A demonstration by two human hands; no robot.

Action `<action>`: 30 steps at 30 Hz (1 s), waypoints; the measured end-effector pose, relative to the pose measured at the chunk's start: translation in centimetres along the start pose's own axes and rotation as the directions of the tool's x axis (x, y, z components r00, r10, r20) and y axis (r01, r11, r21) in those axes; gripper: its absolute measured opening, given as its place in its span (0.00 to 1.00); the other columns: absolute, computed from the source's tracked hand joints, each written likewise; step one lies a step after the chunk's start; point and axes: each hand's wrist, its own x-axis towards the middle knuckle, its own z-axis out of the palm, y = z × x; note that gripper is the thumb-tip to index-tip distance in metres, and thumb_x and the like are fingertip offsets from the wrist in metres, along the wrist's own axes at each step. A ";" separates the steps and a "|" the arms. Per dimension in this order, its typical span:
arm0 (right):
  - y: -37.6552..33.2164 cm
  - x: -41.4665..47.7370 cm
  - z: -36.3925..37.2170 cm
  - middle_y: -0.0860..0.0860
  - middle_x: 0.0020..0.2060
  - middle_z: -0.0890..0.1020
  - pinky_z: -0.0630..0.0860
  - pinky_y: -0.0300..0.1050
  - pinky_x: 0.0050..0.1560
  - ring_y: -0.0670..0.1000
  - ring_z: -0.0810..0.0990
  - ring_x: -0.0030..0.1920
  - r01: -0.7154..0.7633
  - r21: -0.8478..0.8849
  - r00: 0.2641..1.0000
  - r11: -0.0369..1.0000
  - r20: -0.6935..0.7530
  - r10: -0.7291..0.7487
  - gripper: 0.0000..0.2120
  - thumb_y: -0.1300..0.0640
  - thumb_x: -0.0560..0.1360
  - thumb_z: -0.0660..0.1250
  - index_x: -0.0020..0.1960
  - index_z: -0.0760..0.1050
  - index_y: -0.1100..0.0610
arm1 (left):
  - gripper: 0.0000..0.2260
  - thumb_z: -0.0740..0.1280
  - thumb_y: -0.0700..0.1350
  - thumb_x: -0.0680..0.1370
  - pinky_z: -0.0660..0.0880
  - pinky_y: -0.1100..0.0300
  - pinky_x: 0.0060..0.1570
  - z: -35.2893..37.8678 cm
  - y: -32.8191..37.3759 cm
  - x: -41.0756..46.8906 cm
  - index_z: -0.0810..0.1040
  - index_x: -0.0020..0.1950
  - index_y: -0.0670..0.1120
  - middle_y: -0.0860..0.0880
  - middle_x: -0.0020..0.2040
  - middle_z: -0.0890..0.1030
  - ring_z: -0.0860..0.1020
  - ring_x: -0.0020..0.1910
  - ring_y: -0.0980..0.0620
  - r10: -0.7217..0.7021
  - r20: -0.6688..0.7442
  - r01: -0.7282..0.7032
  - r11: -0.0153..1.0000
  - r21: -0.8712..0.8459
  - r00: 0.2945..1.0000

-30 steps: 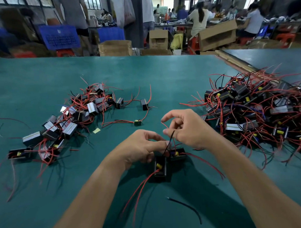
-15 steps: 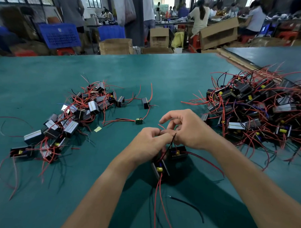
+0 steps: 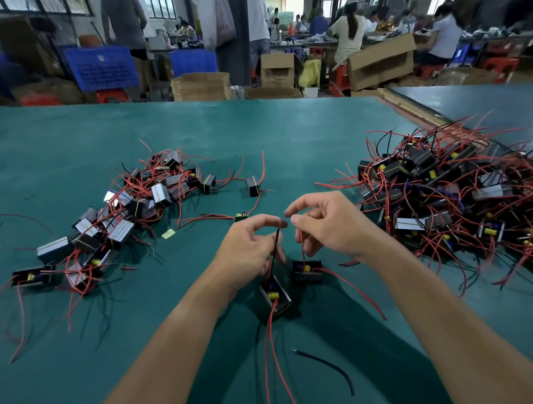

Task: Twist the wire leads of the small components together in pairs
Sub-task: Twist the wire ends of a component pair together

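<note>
Two small black components lie on the green table (image 3: pixel 291 136) in front of me. The nearer one (image 3: pixel 275 294) sits under my left hand (image 3: pixel 248 249), which pinches its black lead (image 3: pixel 275 247) upright between thumb and forefinger. The other component (image 3: pixel 307 270) lies just to the right, and my right hand (image 3: pixel 331 225) pinches its red lead (image 3: pixel 302 248). The two sets of fingertips are a small gap apart, so the leads do not touch. Long red leads (image 3: pixel 272 353) trail from the nearer component toward me.
A heap of wired components (image 3: pixel 446 196) fills the right side, and another spread of them (image 3: pixel 113 214) lies at left. One single component (image 3: pixel 252 186) sits behind my hands. A loose black wire (image 3: pixel 326 365) lies near the front. Cardboard boxes, blue crates and people stand beyond the table.
My hands have drawn apart, each now pinching its own lead. The nearer component has turned and shifted slightly, and the view has tilted a little.
</note>
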 end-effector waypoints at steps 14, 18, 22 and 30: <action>-0.1 0.0 -0.2 0.55 0.33 0.85 0.79 0.42 0.31 0.50 0.78 0.26 -0.005 0.073 1.000 0.997 -0.017 0.006 0.11 0.64 0.78 0.66 0.60 0.72 0.62 | 0.11 0.62 0.36 0.82 0.65 0.66 0.22 -0.2 -0.1 0.2 0.76 0.61 0.47 0.48 0.28 0.80 0.64 0.21 0.53 0.079 0.000 -0.079 0.996 0.033 0.997; -0.2 -0.2 -0.3 0.54 0.34 0.85 0.80 0.43 0.32 0.49 0.78 0.26 0.023 0.063 1.000 0.998 0.019 -0.024 0.08 0.64 0.78 0.67 0.56 0.75 0.60 | 0.11 0.62 0.38 0.82 0.65 0.65 0.22 -0.2 -0.1 0.2 0.72 0.62 0.49 0.46 0.30 0.81 0.65 0.21 0.53 0.099 -0.010 -0.099 0.995 -0.017 0.995; -0.4 -0.5 0.1 0.50 0.32 0.83 0.79 0.43 0.29 0.50 0.79 0.25 0.035 0.104 0.999 0.994 0.008 -0.036 0.06 0.66 0.76 0.69 0.52 0.78 0.58 | 0.03 0.63 0.39 0.82 0.64 0.66 0.20 -0.2 -0.2 0.2 0.74 0.55 0.42 0.47 0.30 0.82 0.66 0.18 0.55 0.093 -0.014 -0.093 0.995 -0.036 0.996; -0.6 0.0 0.1 0.51 0.29 0.79 0.77 0.40 0.28 0.48 0.76 0.24 0.113 0.052 0.986 0.992 -0.127 -0.105 0.03 0.68 0.73 0.72 0.43 0.81 0.61 | 0.06 0.65 0.41 0.80 0.64 0.68 0.21 -0.1 -0.3 0.2 0.77 0.44 0.42 0.47 0.33 0.83 0.66 0.19 0.55 0.101 -0.031 -0.102 0.994 -0.037 0.994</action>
